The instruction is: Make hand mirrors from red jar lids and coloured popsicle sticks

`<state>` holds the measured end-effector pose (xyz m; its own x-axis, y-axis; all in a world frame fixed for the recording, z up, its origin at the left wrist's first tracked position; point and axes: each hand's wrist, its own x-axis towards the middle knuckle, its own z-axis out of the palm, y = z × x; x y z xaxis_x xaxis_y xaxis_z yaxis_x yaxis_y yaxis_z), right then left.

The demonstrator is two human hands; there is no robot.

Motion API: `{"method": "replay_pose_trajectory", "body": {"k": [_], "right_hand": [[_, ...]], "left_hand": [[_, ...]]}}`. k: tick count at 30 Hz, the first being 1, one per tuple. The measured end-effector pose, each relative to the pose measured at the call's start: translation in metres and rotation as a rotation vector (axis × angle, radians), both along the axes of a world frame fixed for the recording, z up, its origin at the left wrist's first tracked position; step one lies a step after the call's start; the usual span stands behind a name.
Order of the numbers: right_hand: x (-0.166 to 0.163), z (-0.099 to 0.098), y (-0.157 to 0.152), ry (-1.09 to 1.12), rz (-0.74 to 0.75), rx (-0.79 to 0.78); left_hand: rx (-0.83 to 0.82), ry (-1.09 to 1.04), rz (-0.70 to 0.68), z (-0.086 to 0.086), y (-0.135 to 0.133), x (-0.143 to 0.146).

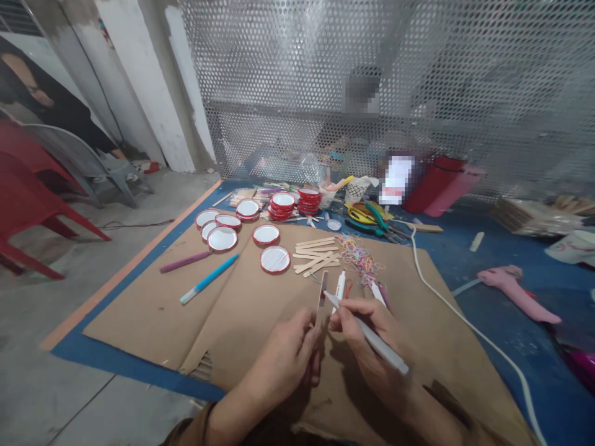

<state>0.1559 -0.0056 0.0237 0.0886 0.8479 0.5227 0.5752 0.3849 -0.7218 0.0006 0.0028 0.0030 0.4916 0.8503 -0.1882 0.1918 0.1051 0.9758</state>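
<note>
Brown cardboard (153, 316), roomy leftward, is edged by blue tabletop (543, 365); a flat stick (320, 302) is pinched by the left hand (290, 350), a smooth marker (381, 345) by the right hand (365, 360)

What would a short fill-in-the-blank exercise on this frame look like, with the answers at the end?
1. The pen in the right hand points its ____ at the stick in the left hand.
2. The cardboard lies on a table coloured ____.
3. The round lids have rims coloured ____.
4. The glue gun is coloured ____.
Missing words: tip; blue; red; pink.
</note>
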Motion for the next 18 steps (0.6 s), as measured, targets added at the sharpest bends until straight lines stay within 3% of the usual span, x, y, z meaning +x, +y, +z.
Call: {"method": "replay_pose_trajectory", "body": {"k": [10,18], "right_hand": [[0.008,-0.019,-0.004,0.117,-0.029,-0.087],[0.003,-0.008,-0.001,0.028,-0.036,-0.097]], "left_hand": [[0.006,0.021,0.015,0.006,0.001,0.000],[-0.040,0.022,0.027,0.005,-0.001,0.000]]}}
